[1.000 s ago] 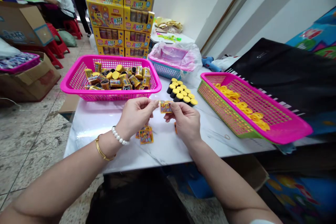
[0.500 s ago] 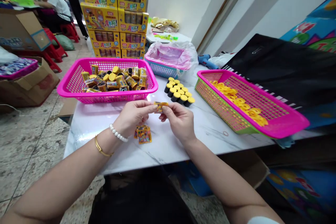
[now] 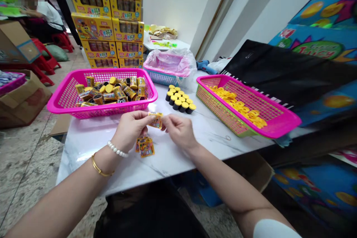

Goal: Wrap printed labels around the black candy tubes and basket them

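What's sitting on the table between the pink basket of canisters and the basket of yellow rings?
In the head view, a cluster of yellow-topped black cylinders stands upright there, with a plastic-lined basket farther back.

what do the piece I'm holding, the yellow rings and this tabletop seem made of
Printed piece: thin, seemingly glossy; perhaps plastic film or coated paper. Yellow rings: likely plastic, given uniform colour and sheen. Tabletop: glossy by its reflections, grey-veined; stone or laminate, unclear.

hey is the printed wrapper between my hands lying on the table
No, the left hand pinches the printed wrapper above the table, the right hand at its other end.
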{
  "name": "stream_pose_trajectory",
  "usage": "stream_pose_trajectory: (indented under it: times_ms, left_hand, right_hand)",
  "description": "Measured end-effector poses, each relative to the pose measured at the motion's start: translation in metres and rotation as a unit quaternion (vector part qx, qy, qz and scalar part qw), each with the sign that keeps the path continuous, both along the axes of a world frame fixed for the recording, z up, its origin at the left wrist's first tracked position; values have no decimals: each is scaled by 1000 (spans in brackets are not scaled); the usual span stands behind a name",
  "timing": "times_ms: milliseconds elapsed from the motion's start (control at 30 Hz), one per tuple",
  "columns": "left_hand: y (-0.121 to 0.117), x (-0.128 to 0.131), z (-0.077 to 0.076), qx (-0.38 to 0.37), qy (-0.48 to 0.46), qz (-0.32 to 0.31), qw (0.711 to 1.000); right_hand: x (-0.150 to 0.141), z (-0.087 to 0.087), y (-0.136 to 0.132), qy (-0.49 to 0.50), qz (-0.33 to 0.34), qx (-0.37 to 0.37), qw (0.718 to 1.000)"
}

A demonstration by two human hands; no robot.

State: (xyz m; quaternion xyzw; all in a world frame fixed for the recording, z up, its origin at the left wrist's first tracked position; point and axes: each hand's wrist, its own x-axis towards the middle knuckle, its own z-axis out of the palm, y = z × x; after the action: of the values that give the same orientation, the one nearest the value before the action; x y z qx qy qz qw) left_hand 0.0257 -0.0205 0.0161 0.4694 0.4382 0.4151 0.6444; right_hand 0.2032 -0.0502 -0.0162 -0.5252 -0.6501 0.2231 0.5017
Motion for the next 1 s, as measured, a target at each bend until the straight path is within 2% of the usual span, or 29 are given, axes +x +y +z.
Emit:
stream_pose_trajectory:
  times_ms: [100, 133, 200, 300, 367, 467, 567, 667, 733, 800, 833, 900, 1000]
  left_hand:
    - [5, 0, -5, -59, -33, -12, 998]
    - [6, 0, -6, -78, -42, -24, 996]
    - [7, 0, -7, -116, -53, -63, 990]
    - [6, 1, -5, -164, -74, -103, 978]
    - [7, 1, -3, -178, -88, -114, 973]
    - [9, 1, -2, -181, -100, -125, 970]
    - [11, 1, -6, -184, -112, -108, 971]
    - [12, 2, -9, -191, -116, -79, 972]
    - [12, 3, -8, -195, -122, -72, 971]
    - [12, 3, -6, -203, -135, -73, 967]
    - [12, 3, -5, -210, -142, -73, 965]
    - [13, 2, -3, -224, -154, -68, 960]
    - [14, 2, -1, -230, -171, -62, 956]
  right_hand:
    - [48, 14, 15, -99, -153, 89, 979]
    - [66, 16, 21, -144, -207, 97, 963]
    - [98, 14, 32, -228, -268, 49, 935]
    - [122, 1, 42, -272, -275, -68, 919]
    - [124, -9, 45, -263, -276, -98, 919]
    - [117, -16, 48, -244, -294, -103, 918]
    - [115, -14, 49, -243, -300, -103, 917]
    - [116, -10, 41, -214, -311, -50, 925]
    - [113, -5, 29, -109, -276, 0, 955]
    - [101, 2, 14, 48, -167, 5, 985]
    - [93, 7, 6, 124, -100, -9, 987]
    - [71, 17, -6, 236, 3, -44, 971]
    - [38, 27, -14, 323, 59, -71, 942]
